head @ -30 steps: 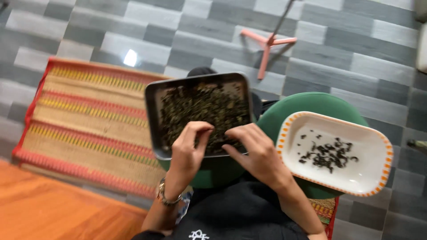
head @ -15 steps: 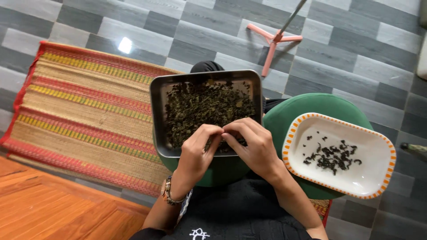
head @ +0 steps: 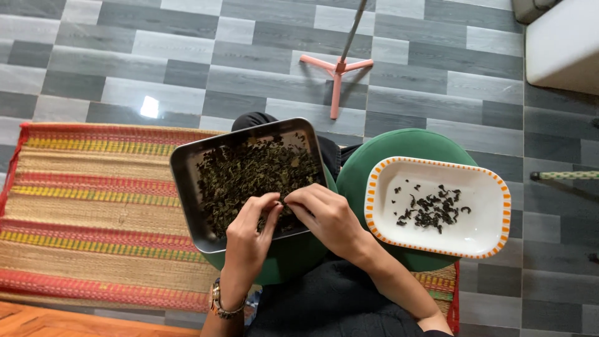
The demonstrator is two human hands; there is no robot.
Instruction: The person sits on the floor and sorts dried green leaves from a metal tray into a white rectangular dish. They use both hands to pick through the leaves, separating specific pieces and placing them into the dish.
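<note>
1. Both hands low centre of frame, over near edge of metal tray (head: 187,187). Left hand (head: 249,234) w/ fingers curled, tips pinched together in the dried leaves (head: 249,171). Right hand (head: 327,218) fingertips bunched too, meeting left tips mid-tray, pinching at same small clump.
2. Change vs 1 s ago: hands then apart, left fingers spread flat on the leaves, right lower at tray's near rim. Half a sec ago already drawn together. Now tips touching, tighter pinch. Reads as going from raking thru the pile to picking out one bit.
3. Tray itself: centre of frame, propped on green round seat or stool (head: 405,146), tilted a bit toward upper left. Leaf pile covers most of tray, thicker at upper right. Seems same spot as before; shift in frame looks like head movement, not tray.
4. White dish w/ orange rim (head: 493,234) at right, beside tray, not touching it as far as visible. Small heap of dark curled bits (head: 433,209) in its middle, looks unchanged over the sec. Nothing added yet, so sorted share small vs tray.
5. Around: striped woven mat (head: 81,206) at left, grey tile floor (head: 437,75), pink stand foot (head: 337,68) upper centre. Watch on left wrist (head: 221,306).
</note>
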